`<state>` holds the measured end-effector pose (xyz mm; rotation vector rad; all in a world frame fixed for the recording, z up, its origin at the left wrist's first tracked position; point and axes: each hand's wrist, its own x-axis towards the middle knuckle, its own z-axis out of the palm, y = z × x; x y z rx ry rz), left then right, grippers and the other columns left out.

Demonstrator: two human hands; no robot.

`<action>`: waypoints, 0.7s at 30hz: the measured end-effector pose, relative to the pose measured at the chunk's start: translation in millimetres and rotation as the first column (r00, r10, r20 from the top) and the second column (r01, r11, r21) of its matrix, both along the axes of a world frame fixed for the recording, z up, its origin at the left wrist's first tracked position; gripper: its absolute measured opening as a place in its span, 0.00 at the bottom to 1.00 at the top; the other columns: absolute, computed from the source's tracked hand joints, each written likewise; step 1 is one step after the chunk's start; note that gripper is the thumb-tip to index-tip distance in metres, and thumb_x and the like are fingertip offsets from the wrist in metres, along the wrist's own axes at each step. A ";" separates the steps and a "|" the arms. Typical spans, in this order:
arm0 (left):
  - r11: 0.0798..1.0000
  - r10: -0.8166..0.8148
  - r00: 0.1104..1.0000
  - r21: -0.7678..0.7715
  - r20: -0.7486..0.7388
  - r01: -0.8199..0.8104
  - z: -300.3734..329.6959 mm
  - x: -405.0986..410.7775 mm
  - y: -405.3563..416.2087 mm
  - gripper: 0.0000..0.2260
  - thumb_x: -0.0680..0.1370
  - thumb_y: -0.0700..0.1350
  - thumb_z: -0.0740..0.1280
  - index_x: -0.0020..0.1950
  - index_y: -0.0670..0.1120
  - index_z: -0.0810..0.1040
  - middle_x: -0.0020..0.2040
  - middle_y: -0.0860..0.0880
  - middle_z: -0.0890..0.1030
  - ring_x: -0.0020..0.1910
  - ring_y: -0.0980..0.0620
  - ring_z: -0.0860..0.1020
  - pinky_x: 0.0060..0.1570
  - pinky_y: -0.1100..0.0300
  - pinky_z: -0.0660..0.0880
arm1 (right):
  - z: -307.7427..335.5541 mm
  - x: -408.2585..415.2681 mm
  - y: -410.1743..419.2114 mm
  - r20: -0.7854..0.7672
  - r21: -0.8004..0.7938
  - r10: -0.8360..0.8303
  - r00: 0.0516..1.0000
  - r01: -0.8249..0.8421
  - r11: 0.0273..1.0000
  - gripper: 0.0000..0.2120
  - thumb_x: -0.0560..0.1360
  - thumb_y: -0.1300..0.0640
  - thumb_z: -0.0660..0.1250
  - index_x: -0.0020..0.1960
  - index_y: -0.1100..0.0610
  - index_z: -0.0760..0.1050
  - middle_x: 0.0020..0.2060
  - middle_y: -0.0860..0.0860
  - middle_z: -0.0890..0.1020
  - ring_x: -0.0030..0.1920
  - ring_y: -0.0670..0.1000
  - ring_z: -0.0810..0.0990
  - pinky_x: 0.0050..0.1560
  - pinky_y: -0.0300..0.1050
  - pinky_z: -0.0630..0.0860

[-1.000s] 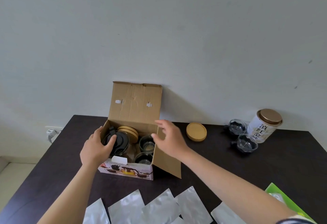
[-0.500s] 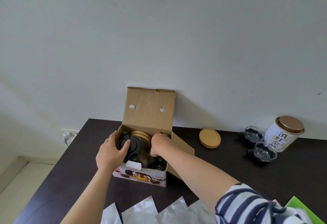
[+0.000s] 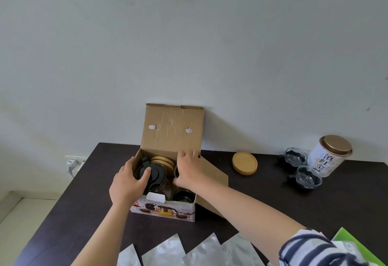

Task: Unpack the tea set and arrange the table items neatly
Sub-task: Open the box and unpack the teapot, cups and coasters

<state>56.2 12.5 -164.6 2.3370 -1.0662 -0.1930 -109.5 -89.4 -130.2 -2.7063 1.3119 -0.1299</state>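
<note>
**Both hands reaching into the open tea set box**

At frame centre, your left hand (image 3: 128, 183) is gripping the black teapot lid (image 3: 153, 174) inside the cardboard box (image 3: 165, 209) on the tabletop (image 3: 262, 198). Your right hand (image 3: 189, 171) is curling over a glass cup (image 3: 177, 171) directly beneath its grip, so it is nearer. Half a second ago, that hand was sitting deeper inside.

White tin (image 3: 327, 158): Chinese chars, illegible; box (image 3: 165, 210) print unreadable.
</note>
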 end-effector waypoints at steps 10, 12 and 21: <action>1.000 -0.020 1.000 -0.002 -0.005 0.020 1.4 0.5 -0.8 0.30 0.74 0.64 0.62 0.72 0.52 0.63 0.61 0.46 0.77 0.56 0.44 0.77 0.46 0.48 0.78 | 46.5 -69.9 14.4 0.444 0.020 -0.135 0.886 0.141 0.990 0.28 0.62 0.45 0.75 0.51 0.55 0.64 0.48 0.50 0.68 0.46 0.49 0.69 0.38 0.37 0.69; 1.000 -0.019 1.000 0.002 -0.004 0.019 2.1 1.1 -0.2 0.30 0.74 0.64 0.62 0.72 0.52 0.63 0.61 0.46 0.77 0.57 0.44 0.77 0.46 0.48 0.78 | 42.7 -102.8 13.9 0.494 0.093 -0.233 0.837 0.216 0.972 0.26 0.62 0.48 0.75 0.51 0.54 0.63 0.49 0.49 0.67 0.47 0.49 0.68 0.37 0.34 0.66; 1.000 -0.026 1.000 0.017 0.005 0.026 3.5 -1.2 1.2 0.30 0.75 0.62 0.62 0.72 0.50 0.63 0.61 0.44 0.77 0.56 0.42 0.77 0.45 0.48 0.76 | -18.8 -259.7 -4.5 0.121 0.289 -0.640 0.759 0.590 0.754 0.27 0.63 0.55 0.76 0.56 0.53 0.65 0.56 0.54 0.67 0.58 0.57 0.69 0.46 0.47 0.71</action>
